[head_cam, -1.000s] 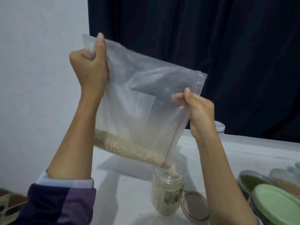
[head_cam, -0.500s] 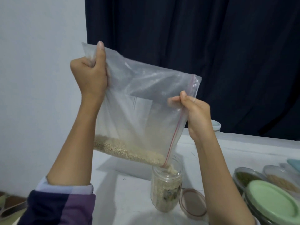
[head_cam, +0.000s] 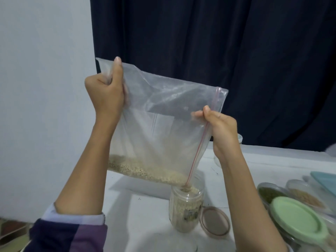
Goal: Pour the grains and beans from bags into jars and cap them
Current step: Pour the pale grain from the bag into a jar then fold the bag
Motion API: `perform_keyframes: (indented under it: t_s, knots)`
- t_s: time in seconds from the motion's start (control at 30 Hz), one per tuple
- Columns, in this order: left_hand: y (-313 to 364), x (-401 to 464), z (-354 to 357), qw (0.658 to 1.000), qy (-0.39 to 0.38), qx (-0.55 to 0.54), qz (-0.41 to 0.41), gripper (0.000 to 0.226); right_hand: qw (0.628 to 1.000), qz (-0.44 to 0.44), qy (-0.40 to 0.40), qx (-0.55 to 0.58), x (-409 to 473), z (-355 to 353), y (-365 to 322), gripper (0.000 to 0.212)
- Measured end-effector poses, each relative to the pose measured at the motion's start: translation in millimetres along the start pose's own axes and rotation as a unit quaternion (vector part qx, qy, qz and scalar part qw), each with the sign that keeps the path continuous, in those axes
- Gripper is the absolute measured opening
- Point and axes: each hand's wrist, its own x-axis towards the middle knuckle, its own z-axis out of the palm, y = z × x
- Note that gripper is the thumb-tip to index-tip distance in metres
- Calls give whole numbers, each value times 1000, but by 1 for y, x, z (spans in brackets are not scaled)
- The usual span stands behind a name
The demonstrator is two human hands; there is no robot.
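Clear zip bag, thin crinkled plastic with a red seal strip, held above the white table; tilted, open corner pointing down-right into the jar. Left hand grips the upper left corner in a fist; right hand pinches the sealed edge. Pale grain lies along the lower edge. Jar: clear, cylindrical, upright, nearly full; label unreadable. Round brownish lid lies flat just right of it.

The right hand hides most of a pale-lidded container behind it. Right of the forearm, the green-lidded jar is cut by the frame's lower edge; its contents are hidden.
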Motion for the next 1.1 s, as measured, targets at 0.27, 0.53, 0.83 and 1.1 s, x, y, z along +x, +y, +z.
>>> perform_keyframes:
  t_s: [0.27,0.53,0.83,1.1]
  knots:
    - [-1,-3,-3,1000,-14,1,-19,63,999,27,-16,-9,-1,0,-2,25]
    - [-1,1,-7,1000,-20,14,6,63,1000,30,0,-8,2,0,-3,28]
    - [-1,-1,-3,999,-14,17,25,63,999,16,31,4,2,5,1,29]
    - [3,-5,-2,999,-12,12,36,63,1000,0,14,3,2,1,3,30]
